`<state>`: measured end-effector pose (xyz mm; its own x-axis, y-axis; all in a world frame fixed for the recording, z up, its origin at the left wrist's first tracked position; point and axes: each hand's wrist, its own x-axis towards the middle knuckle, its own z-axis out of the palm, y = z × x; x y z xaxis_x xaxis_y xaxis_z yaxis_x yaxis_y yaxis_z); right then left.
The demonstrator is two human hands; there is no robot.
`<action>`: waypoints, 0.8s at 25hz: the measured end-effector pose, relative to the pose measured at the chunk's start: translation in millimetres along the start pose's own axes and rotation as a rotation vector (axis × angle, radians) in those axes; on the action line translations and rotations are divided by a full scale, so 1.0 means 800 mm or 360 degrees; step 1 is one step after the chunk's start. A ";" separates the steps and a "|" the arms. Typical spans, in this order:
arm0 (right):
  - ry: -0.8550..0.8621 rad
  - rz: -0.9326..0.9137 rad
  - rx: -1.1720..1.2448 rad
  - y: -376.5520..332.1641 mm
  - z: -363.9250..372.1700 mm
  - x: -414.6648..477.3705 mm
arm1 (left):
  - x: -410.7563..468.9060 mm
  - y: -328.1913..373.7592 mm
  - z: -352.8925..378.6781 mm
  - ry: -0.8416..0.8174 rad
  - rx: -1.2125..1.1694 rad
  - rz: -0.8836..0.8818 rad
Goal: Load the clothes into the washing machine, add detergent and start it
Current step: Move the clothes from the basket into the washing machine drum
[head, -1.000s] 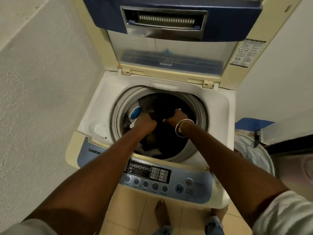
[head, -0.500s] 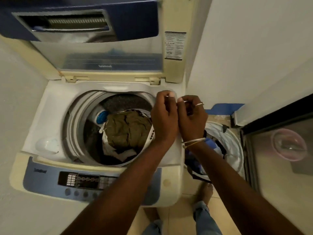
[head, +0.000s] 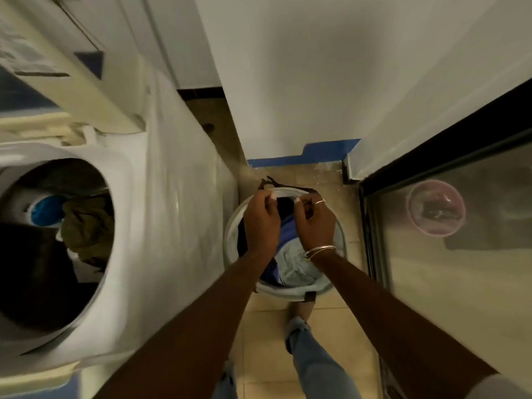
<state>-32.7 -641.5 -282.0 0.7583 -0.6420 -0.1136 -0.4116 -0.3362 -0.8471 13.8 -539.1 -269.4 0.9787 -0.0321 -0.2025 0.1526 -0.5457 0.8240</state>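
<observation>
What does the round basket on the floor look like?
The basket is round, pale and looks like plastic, with a dark tab on its near rim. It stands upright on the tiled floor, beside the washing machine. Inside lie a dark garment, a blue cloth and a pale blue one; dark straps hang over the far rim. The left hand and right hand are above it; touching is unclear.

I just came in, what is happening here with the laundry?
A person is loading laundry. The left grip and right grip are close together, fingers curled, above a white basket of clothes on the floor. Whether they pinch anything is unclear. The washing machine beside it stands open, with an olive garment already inside.
</observation>
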 end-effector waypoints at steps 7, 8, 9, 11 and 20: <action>-0.1018 0.0225 -0.0884 0.205 0.091 0.041 | -0.021 -0.204 0.083 -0.0447 0.0322 -0.0603; -0.1106 0.0222 -0.1034 0.222 0.106 0.044 | -0.025 -0.220 0.087 -0.0510 0.0369 -0.0640; -0.1144 0.0248 -0.1172 0.237 0.121 0.048 | -0.026 -0.236 0.092 -0.0544 0.0410 -0.0646; -0.1180 0.0409 -0.1316 0.266 0.152 0.052 | -0.021 -0.260 0.101 -0.0564 0.0457 -0.0657; -0.0863 0.0043 -0.1121 0.273 0.150 0.040 | -0.004 -0.287 0.106 -0.0682 0.0352 -0.0602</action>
<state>-38.1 -652.7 -533.1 0.8055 -0.3013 -0.5103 -0.5126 -0.7863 -0.3449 -35.8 -484.8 -503.3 0.7132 -0.1108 -0.6921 0.4017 -0.7446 0.5332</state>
